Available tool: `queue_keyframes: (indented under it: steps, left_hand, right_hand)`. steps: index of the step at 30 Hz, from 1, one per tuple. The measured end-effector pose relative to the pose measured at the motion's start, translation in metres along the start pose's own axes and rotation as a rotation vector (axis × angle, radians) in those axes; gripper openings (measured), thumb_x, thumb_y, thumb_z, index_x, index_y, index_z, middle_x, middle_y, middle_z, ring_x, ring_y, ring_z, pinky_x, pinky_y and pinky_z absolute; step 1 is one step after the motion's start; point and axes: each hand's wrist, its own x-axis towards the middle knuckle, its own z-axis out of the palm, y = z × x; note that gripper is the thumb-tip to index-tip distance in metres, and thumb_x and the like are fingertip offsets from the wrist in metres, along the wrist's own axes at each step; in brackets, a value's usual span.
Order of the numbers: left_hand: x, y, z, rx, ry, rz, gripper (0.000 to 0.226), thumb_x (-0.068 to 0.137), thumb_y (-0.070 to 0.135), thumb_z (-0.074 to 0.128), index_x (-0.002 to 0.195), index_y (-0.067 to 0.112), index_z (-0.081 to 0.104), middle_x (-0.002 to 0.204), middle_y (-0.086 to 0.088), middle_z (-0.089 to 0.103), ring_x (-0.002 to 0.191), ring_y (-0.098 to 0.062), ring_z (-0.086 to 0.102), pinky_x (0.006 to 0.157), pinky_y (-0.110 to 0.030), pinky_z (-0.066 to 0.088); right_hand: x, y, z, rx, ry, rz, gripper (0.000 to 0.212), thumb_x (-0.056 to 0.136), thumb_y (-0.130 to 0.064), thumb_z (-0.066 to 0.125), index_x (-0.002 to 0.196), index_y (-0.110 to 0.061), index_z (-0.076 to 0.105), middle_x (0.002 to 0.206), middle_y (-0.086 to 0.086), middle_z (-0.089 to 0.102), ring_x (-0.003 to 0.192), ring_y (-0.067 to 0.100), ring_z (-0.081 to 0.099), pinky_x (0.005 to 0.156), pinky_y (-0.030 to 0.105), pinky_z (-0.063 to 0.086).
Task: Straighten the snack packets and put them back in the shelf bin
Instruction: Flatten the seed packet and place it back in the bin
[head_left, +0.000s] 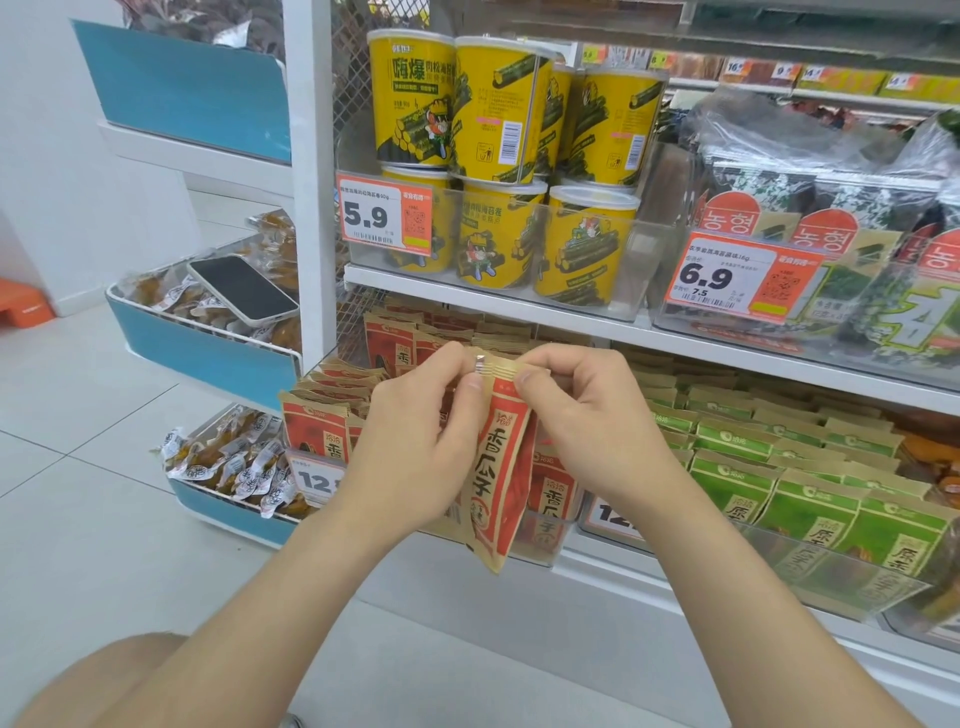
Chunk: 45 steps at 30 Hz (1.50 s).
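A red and tan snack packet (498, 467) hangs upright in front of the lower shelf. Both hands pinch its top seam: my left hand (415, 436) grips the left corner and my right hand (587, 415) grips the right corner. Behind the packet stands a clear shelf bin (540, 535) holding several matching red packets (317, 431), some leaning at different angles. My hands hide the middle of that bin.
Green snack packets (779, 467) fill the bins to the right. Yellow canisters (493, 156) and seaweed packs (831, 234) sit on the shelf above. At left, blue-fronted bins (208, 358) hold small wrapped snacks, with a phone (241, 288) lying on one.
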Motion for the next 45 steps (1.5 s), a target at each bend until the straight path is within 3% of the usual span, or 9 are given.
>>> queue_keyframes:
  steps: [5, 7, 12, 17, 23, 27, 30, 37, 45]
  left_hand:
    - [0.003, -0.002, 0.0, -0.021, 0.037, -0.038, 0.024, 0.114, 0.031, 0.049, 0.093, 0.027, 0.06, 0.086, 0.016, 0.069, 0.078, -0.008, 0.068, 0.063, -0.017, 0.047]
    - [0.005, -0.006, 0.001, -0.015, 0.096, -0.068, 0.024, 0.114, 0.031, 0.051, 0.093, 0.028, 0.062, 0.085, 0.015, 0.07, 0.078, -0.008, 0.068, 0.065, -0.022, 0.05]
    - [0.009, -0.007, -0.001, -0.118, 0.217, -0.18, 0.018, 0.109, 0.036, 0.059, 0.096, 0.032, 0.071, 0.093, 0.019, 0.077, 0.087, -0.001, 0.075, 0.077, -0.035, 0.064]
    - [0.006, -0.004, -0.001, -0.08, 0.131, -0.189, 0.028, 0.096, 0.049, 0.073, 0.082, 0.025, 0.069, 0.086, 0.013, 0.077, 0.08, -0.008, 0.077, 0.074, -0.045, 0.065]
    - [0.002, -0.006, 0.002, 0.058, 0.016, -0.154, 0.039, 0.101, 0.055, 0.063, 0.076, 0.025, 0.064, 0.074, 0.011, 0.072, 0.072, -0.007, 0.071, 0.072, -0.045, 0.061]
    - [0.004, -0.009, 0.001, 0.125, 0.072, -0.136, 0.035, 0.105, 0.042, 0.058, 0.074, 0.023, 0.059, 0.065, 0.008, 0.066, 0.065, -0.01, 0.064, 0.062, -0.029, 0.052]
    - [0.007, -0.009, -0.001, 0.15, 0.11, -0.159, 0.033, 0.108, 0.036, 0.056, 0.079, 0.021, 0.06, 0.064, 0.007, 0.063, 0.071, -0.009, 0.062, 0.057, -0.02, 0.046]
    - [0.008, -0.013, -0.008, 0.143, 0.041, -0.134, 0.03, 0.113, 0.039, 0.047, 0.089, 0.026, 0.057, 0.074, 0.007, 0.067, 0.07, -0.012, 0.064, 0.059, -0.033, 0.051]
    - [0.007, -0.012, -0.011, 0.072, 0.052, -0.13, 0.026, 0.112, 0.044, 0.051, 0.093, 0.028, 0.061, 0.085, 0.009, 0.073, 0.078, -0.008, 0.07, 0.07, -0.043, 0.06]
  right_hand:
    - [-0.001, 0.0, 0.001, 0.074, -0.013, -0.03, 0.023, 0.11, -0.019, 0.062, 0.095, -0.017, 0.079, 0.084, 0.004, 0.08, 0.079, 0.023, 0.079, 0.073, 0.049, 0.066]
    - [-0.002, 0.001, 0.001, 0.128, -0.049, -0.013, 0.014, 0.106, -0.024, 0.068, 0.103, -0.019, 0.081, 0.09, 0.004, 0.082, 0.084, 0.021, 0.081, 0.074, 0.044, 0.066]
    - [-0.002, 0.005, 0.0, 0.058, -0.154, 0.016, 0.016, 0.106, -0.029, 0.069, 0.106, -0.021, 0.082, 0.093, 0.002, 0.084, 0.087, 0.024, 0.082, 0.081, 0.052, 0.067]
    - [0.002, 0.013, 0.004, -0.066, 0.02, -0.045, 0.03, 0.105, -0.035, 0.062, 0.095, -0.015, 0.082, 0.078, 0.009, 0.079, 0.069, 0.027, 0.074, 0.075, 0.05, 0.064]
    - [0.004, 0.017, 0.005, -0.12, 0.101, -0.116, 0.025, 0.105, -0.031, 0.061, 0.1, -0.019, 0.083, 0.085, 0.002, 0.082, 0.083, 0.03, 0.079, 0.08, 0.052, 0.064]
    - [-0.002, 0.007, 0.003, -0.01, -0.025, -0.045, 0.016, 0.101, -0.025, 0.075, 0.115, -0.029, 0.081, 0.091, -0.006, 0.083, 0.086, 0.014, 0.081, 0.086, 0.045, 0.066]
    - [-0.004, 0.004, 0.003, -0.078, -0.135, 0.012, 0.017, 0.095, -0.032, 0.079, 0.111, -0.039, 0.079, 0.083, -0.004, 0.082, 0.074, 0.02, 0.08, 0.082, 0.047, 0.067]
    - [-0.001, 0.01, 0.008, -0.096, -0.213, -0.005, 0.023, 0.102, -0.036, 0.073, 0.125, -0.039, 0.073, 0.083, 0.008, 0.081, 0.085, 0.036, 0.077, 0.085, 0.055, 0.064]
    - [-0.001, 0.014, 0.005, -0.04, -0.204, 0.029, 0.03, 0.102, -0.036, 0.074, 0.131, -0.032, 0.073, 0.089, 0.003, 0.083, 0.089, 0.023, 0.082, 0.086, 0.052, 0.065]
